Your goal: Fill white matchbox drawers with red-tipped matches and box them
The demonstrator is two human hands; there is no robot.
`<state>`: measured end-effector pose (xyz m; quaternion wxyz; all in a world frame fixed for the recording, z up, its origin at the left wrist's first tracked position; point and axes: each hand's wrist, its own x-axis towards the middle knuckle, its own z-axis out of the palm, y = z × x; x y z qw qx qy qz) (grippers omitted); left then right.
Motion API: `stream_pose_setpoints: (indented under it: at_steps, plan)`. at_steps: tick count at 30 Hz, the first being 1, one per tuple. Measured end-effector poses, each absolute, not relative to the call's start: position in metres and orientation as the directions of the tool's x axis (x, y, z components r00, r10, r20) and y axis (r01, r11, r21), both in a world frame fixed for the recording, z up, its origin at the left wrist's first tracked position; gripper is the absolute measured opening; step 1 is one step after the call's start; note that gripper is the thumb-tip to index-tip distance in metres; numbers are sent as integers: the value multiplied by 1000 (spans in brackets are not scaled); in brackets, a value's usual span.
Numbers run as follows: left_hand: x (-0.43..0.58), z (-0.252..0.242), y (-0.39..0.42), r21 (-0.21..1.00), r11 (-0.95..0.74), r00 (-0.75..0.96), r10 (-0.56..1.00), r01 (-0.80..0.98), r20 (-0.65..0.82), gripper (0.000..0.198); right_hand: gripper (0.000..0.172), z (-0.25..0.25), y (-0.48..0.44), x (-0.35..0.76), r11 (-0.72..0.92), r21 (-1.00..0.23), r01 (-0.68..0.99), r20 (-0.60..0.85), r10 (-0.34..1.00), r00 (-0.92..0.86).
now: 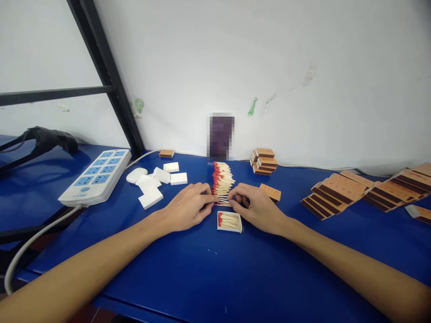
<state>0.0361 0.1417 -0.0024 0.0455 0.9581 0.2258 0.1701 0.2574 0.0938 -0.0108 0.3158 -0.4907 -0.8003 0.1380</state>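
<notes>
A long row of red-tipped matchsticks lies on the blue table, heads to the left. At its near end, my left hand has its fingertips closed against the heads of a few matchsticks. From the other side, my right hand pinches at their plain ends, its fingers curled. Just below both hands sits a white matchbox tray, partly filled with matchsticks whose heads also point left. Beside my right hand is a matchbox sleeve, partly hidden by that hand.
White empty-looking trays lie scattered at left, near a white power strip. Stacked matchboxes stand by the wall. Overlapping sleeves spread along the right. A black metal frame rises at left. A blurred dark object leans at the wall.
</notes>
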Motion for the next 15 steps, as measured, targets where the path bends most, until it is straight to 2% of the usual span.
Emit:
stream_pose_setpoints:
  at_steps: [15]
  plan:
    - [35,-1,142,138,-891,855,453,432,251,30,13,-12,98,256,388,-528,755,357,908,-217]
